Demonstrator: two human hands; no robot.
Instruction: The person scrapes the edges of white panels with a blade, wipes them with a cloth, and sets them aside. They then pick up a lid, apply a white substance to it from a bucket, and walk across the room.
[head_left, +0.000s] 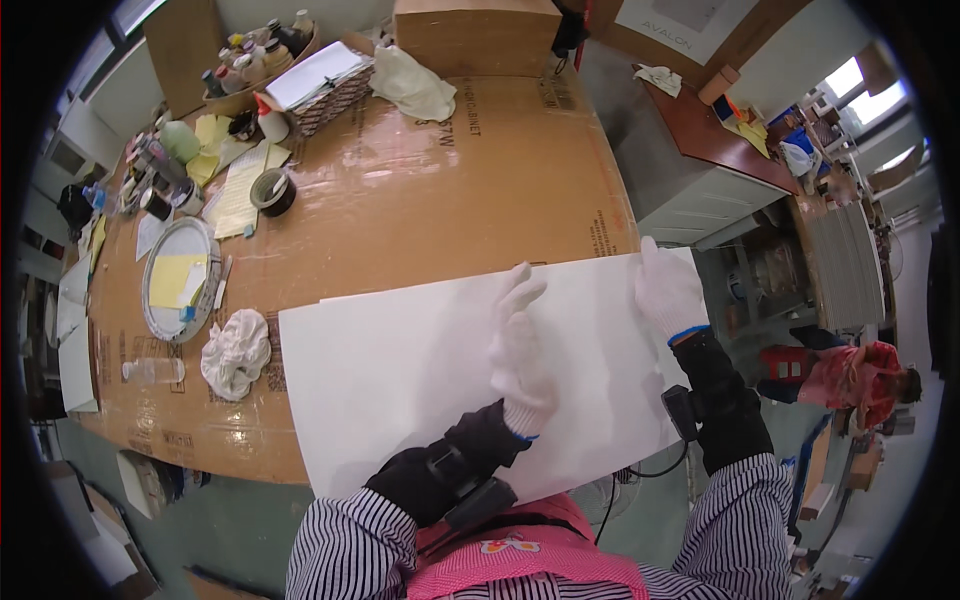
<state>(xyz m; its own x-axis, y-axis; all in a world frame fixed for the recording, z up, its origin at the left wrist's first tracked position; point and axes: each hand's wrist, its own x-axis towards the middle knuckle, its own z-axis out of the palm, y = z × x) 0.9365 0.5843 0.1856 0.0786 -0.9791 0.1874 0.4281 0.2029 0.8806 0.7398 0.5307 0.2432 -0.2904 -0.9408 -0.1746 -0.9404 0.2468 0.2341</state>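
Observation:
A large white sheet of paper or card [400,370] lies over the table's near right part, close to my body. Its far edge shows a second edge at the left, so there may be more than one layer. My left hand [520,350], in a white knit glove, is over the middle of the sheet with its fingers stretched toward the far edge. At the sheet's far right corner is my right hand [672,292], also gloved in white. Its fingers are extended and touch the sheet near that edge.
Brown cardboard [440,200] covers the table. To the left are a crumpled white cloth [237,355], a clear bottle [153,371], an oval tray [214,300], a tape roll [273,191] and a red-capped glue bottle [271,122]. A person in red [865,375] is at far right.

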